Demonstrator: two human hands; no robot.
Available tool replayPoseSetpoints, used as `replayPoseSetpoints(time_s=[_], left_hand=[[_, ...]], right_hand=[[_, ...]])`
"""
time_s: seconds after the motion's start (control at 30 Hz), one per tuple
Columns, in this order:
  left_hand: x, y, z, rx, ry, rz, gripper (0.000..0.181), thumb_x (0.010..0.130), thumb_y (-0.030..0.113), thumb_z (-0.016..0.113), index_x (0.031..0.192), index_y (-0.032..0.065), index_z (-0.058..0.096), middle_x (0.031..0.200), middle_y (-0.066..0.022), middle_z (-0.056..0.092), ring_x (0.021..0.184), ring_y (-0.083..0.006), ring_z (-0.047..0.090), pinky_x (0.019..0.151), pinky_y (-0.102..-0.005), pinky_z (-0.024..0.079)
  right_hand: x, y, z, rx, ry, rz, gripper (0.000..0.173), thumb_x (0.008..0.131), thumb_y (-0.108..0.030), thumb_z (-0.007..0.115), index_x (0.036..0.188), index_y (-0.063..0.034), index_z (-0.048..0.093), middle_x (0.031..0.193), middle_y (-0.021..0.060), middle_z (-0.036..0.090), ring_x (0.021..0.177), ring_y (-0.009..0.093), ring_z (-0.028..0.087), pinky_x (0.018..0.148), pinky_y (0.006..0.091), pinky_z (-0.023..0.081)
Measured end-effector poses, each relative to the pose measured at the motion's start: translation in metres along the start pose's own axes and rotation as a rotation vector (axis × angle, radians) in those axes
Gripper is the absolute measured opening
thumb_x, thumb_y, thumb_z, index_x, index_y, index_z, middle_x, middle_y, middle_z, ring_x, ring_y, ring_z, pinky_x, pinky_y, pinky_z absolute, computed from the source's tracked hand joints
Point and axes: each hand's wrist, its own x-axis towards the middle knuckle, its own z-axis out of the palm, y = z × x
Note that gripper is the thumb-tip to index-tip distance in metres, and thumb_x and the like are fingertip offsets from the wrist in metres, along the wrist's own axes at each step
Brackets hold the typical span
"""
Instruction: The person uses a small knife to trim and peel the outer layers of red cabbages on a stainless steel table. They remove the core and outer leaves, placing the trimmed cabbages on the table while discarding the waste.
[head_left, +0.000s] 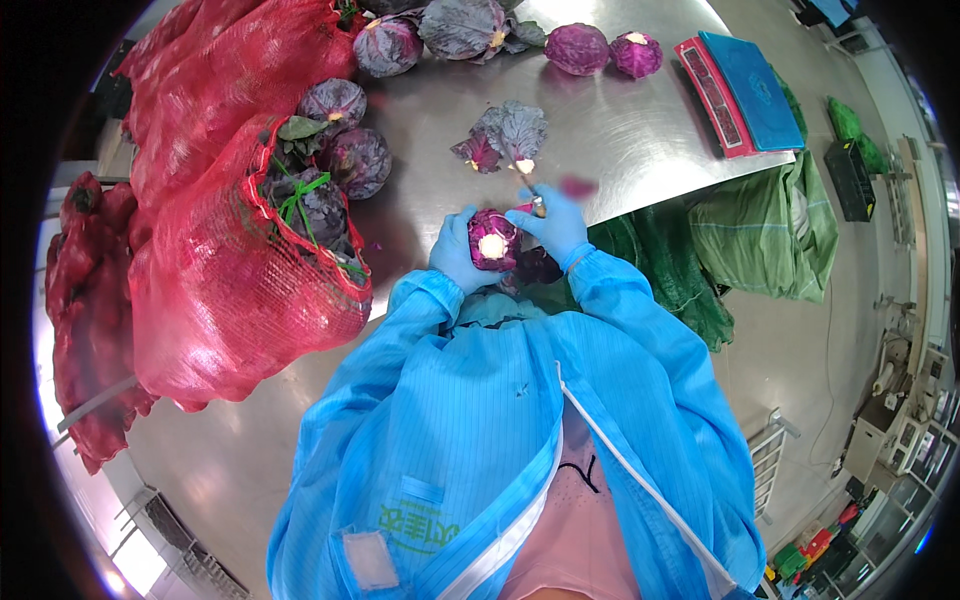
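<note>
A red cabbage (493, 241) with its pale cut stem facing up sits in my left hand (452, 256), which wears a blue glove. My right hand (556, 226), gloved the same way, grips a small knife (538, 202); its blade points away from me, over the table. The thumb of that hand is close to the cabbage's right side. Dark outer leaves (541, 266) hang beneath the right hand near the table edge. Beyond the hands, loose cabbage leaves (511, 129) lie on the steel table (439, 112). A purple scrap (578, 186), blurred, shows right of the knife.
Red mesh sacks (240, 300) of cabbages crowd the left, one gaping with green ties. Unpeeled cabbages (358, 163) rest beside it. Two peeled cabbages (577, 49) stand at the far side, left of a red and blue scale (750, 94). Green woven sacks (765, 225) are at right below the table.
</note>
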Motion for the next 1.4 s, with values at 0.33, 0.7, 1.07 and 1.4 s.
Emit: replayPoseSetpoints(time_s=[0.33, 0.7, 1.07, 1.4], left_hand=[[0.009, 0.015, -0.006, 0.076, -0.081, -0.036, 0.107, 0.05, 0.038, 0.089, 0.139, 0.0054, 0.039, 0.119, -0.0206, 0.051, 0.108, -0.0376, 0.055, 0.094, -0.0437, 0.048], [-0.001, -0.008, 0.006, 0.001, 0.014, -0.01, 0.108, 0.049, 0.034, 0.092, 0.138, 0.0073, 0.037, 0.121, -0.0167, 0.048, 0.111, -0.0342, 0.055, 0.096, -0.0409, 0.048], [-0.002, -0.026, 0.014, 0.034, 0.023, 0.103, 0.116, 0.048, 0.039, 0.09, 0.142, 0.0094, 0.03, 0.12, -0.017, 0.046, 0.108, -0.034, 0.054, 0.093, -0.0401, 0.049], [-0.004, -0.023, 0.017, -0.081, 0.066, 0.07, 0.111, 0.047, 0.029, 0.093, 0.138, 0.0059, 0.033, 0.121, -0.0168, 0.047, 0.111, -0.0319, 0.054, 0.096, -0.0406, 0.047]], right_hand=[[0.012, -0.015, -0.008, -0.576, -0.255, -0.092, 0.027, 0.085, -0.034, 0.066, 0.091, -0.0077, 0.07, 0.088, 0.0164, 0.069, 0.082, 0.035, 0.067, 0.073, 0.0444, 0.054], [-0.006, -0.003, 0.005, -0.313, -0.007, 0.192, 0.034, 0.087, -0.039, 0.063, 0.096, -0.0065, 0.067, 0.095, 0.0173, 0.068, 0.089, 0.038, 0.066, 0.077, 0.046, 0.052], [0.011, 0.008, 0.006, 0.128, -0.411, 0.301, 0.043, 0.081, -0.043, 0.07, 0.096, -0.0027, 0.067, 0.085, 0.0151, 0.069, 0.078, 0.033, 0.068, 0.074, 0.0417, 0.054], [-0.016, -0.01, 0.011, 0.024, 0.052, 0.249, 0.023, 0.074, -0.02, 0.072, 0.089, -0.0047, 0.064, 0.084, 0.0163, 0.069, 0.08, 0.034, 0.068, 0.073, 0.041, 0.055]])
